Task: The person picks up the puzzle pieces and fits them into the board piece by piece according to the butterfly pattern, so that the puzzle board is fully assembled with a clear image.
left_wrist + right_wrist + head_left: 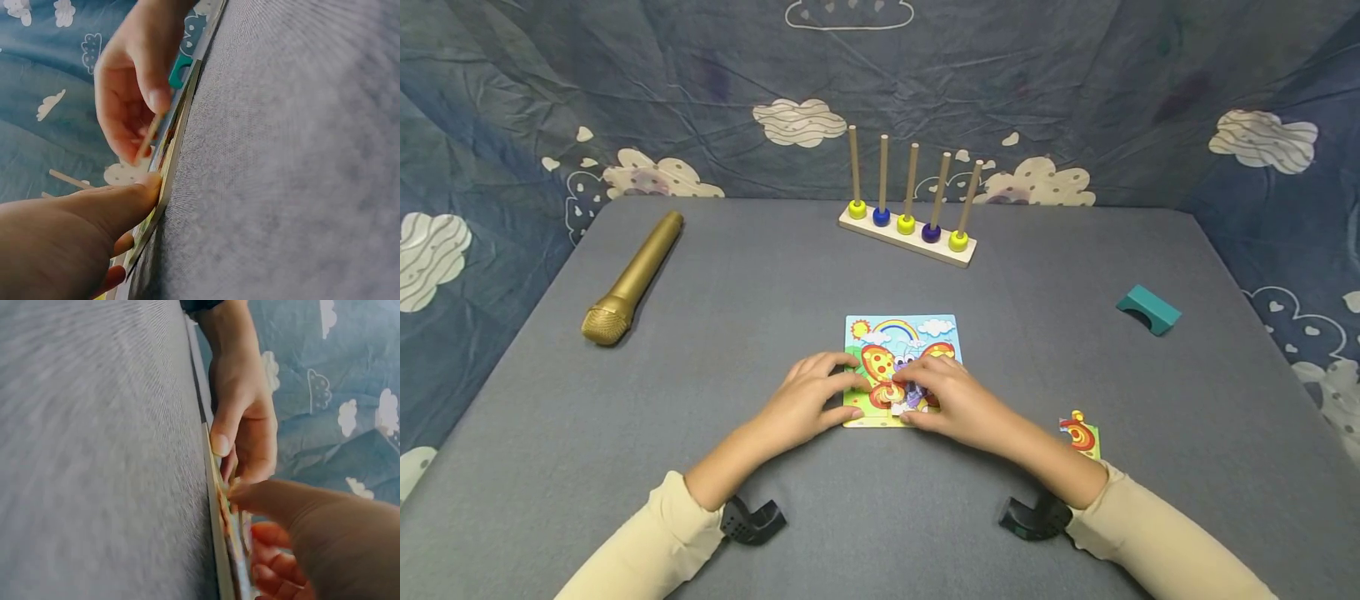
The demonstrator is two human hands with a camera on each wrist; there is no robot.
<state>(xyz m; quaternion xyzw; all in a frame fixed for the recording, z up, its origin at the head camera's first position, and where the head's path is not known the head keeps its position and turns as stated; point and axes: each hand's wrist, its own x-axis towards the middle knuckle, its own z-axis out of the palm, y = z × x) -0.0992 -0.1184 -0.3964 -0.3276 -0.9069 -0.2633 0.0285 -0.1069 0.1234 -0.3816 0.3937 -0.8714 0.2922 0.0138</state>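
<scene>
A square jigsaw puzzle board (859, 321) with a colourful butterfly picture, sun and rainbow lies in the middle of the table. My right hand (962, 402) pinches a puzzle piece (149, 136) between thumb and fingers, tilted over the lower middle of the picture. My left hand (805, 398) rests on the board's left part, its fingers spread and the thumb near the lower edge. In the left wrist view, that thumb presses on the board's rim. Another puzzle piece (1081, 437), with a red and orange swirl, lies right of the board, partly hidden by my right forearm.
A wooden peg stand (906, 239) with several upright rods and coloured beads stands at the back. A gold microphone (634, 279) lies at the left, a teal arch block (1150, 309) at the right. Patterned cloth (700, 100) hangs behind the table.
</scene>
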